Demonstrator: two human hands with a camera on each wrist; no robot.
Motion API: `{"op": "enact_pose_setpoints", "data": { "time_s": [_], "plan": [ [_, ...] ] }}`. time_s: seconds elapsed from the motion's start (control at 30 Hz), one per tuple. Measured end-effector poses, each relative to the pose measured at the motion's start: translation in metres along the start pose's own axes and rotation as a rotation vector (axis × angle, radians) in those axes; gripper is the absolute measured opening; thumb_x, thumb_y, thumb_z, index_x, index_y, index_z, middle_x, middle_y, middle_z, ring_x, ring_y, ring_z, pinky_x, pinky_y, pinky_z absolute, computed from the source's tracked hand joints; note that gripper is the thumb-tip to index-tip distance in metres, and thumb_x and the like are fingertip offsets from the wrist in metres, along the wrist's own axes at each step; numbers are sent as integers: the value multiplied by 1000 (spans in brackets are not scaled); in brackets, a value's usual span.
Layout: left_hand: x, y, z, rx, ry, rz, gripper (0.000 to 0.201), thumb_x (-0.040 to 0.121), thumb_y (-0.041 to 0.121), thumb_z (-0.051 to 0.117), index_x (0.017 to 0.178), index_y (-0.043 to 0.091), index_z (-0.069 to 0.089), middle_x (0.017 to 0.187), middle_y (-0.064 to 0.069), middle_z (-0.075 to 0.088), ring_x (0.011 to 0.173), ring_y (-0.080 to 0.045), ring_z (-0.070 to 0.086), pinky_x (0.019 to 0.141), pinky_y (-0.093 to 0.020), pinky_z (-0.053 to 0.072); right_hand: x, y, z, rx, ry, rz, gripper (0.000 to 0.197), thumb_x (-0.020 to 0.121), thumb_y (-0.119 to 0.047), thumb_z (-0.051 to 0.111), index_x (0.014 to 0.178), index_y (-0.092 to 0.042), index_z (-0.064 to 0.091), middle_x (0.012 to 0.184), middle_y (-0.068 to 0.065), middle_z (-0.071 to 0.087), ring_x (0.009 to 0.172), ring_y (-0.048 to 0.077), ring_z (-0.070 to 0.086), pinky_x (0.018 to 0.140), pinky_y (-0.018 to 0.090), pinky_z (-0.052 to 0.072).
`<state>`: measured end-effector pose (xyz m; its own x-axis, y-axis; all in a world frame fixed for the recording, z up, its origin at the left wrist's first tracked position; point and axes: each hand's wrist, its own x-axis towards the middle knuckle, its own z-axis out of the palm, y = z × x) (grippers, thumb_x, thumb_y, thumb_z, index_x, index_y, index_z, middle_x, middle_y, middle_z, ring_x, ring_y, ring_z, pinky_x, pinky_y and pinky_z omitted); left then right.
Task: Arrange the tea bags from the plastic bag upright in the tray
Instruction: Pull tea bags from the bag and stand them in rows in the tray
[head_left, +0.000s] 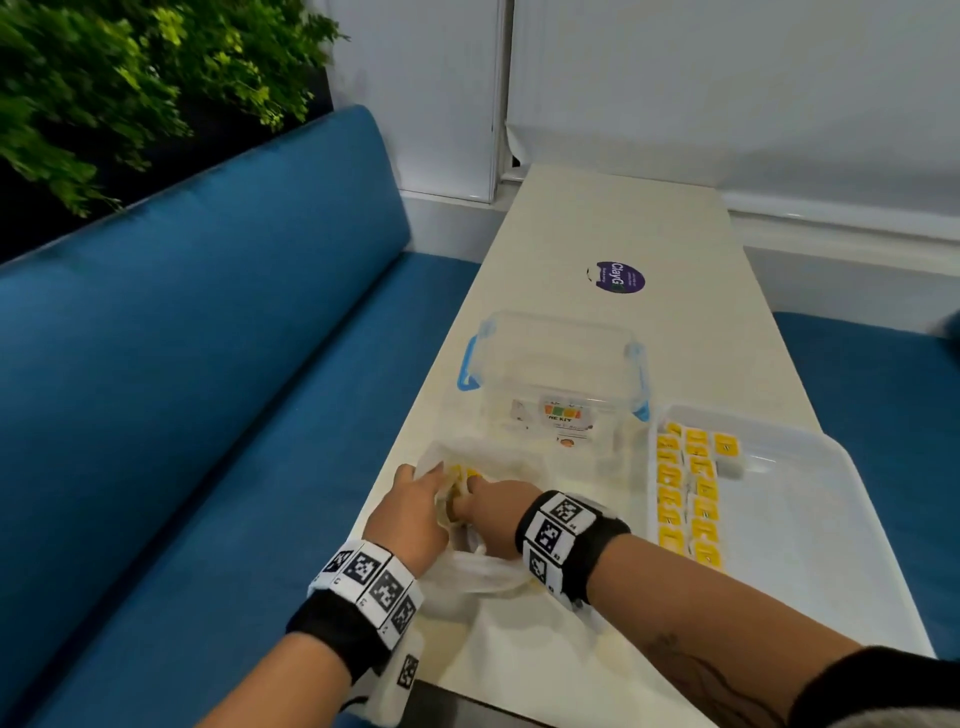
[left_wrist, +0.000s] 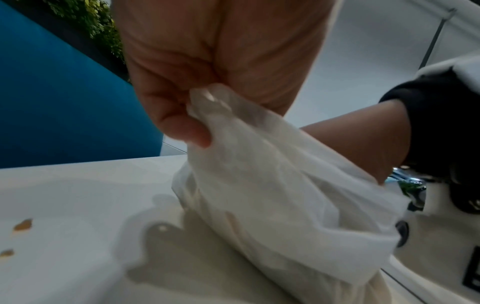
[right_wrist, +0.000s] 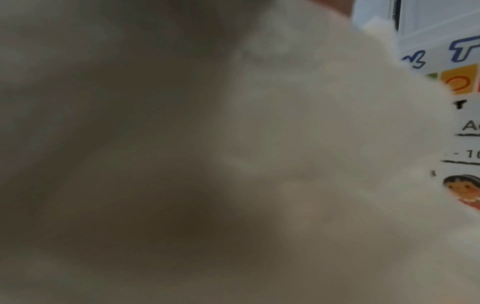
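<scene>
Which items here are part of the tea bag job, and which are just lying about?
In use:
plastic bag, gripped by left hand
right hand, reaching inside it
yellow tea bags
white tray

Lying about:
clear lidded box
purple sticker

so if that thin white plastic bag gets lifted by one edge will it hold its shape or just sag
Likely sag: the plastic bag bunches into folds where the left hand pinches its edge. It looks thin and light, lying crumpled on the table. Any tea bags still inside would probably slide to the lowest point.
</scene>
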<state>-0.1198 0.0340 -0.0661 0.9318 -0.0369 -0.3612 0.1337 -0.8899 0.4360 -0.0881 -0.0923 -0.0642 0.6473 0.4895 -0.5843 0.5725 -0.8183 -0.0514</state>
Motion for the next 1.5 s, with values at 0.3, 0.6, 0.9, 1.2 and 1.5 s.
{"op": "enact_pose_setpoints", "data": {
  "time_s": [0.3,0.6,0.9,1.2,1.5],
  "plan": [
    [-4,3,6,1,-21,48,71,81,4,49,144,31,28,120,-4,37,92,-27,59,73,-31,48,-5,12,-5,115,80,64,52,78,-19,70,126,-19,49,117,10,52,104,31,58,75,31,43],
    [3,4,-1,-33,-30,37,63,85,24,52,142,35,29,119,-4,38,97,-27,57,84,-34,48,-28,23,-11,486,451,117,35,72,-11,69,105,-15,58,107,8,58,98,26,55,75,27,41],
    [-1,19,-14,-432,340,87,34,81,7,59,109,26,60,144,-1,39,129,-19,41,100,-28,35,-56,57,-31,1269,554,75,31,68,10,69,75,-9,45,73,9,50,52,21,51,48,29,51],
    [-10,107,-32,-1680,-93,-8,64,81,75,29,121,30,52,119,-12,57,101,-34,59,83,-47,48,-114,85,-71,1334,768,-115,34,66,16,69,92,17,47,85,17,57,64,26,56,53,34,53],
    [-1,176,9,-1933,-365,119,61,69,57,54,119,23,56,98,-8,67,79,-22,68,68,-36,54,-142,99,-16,477,950,222,14,78,-10,54,92,-11,52,91,4,48,82,26,51,65,36,39]
  ]
}}
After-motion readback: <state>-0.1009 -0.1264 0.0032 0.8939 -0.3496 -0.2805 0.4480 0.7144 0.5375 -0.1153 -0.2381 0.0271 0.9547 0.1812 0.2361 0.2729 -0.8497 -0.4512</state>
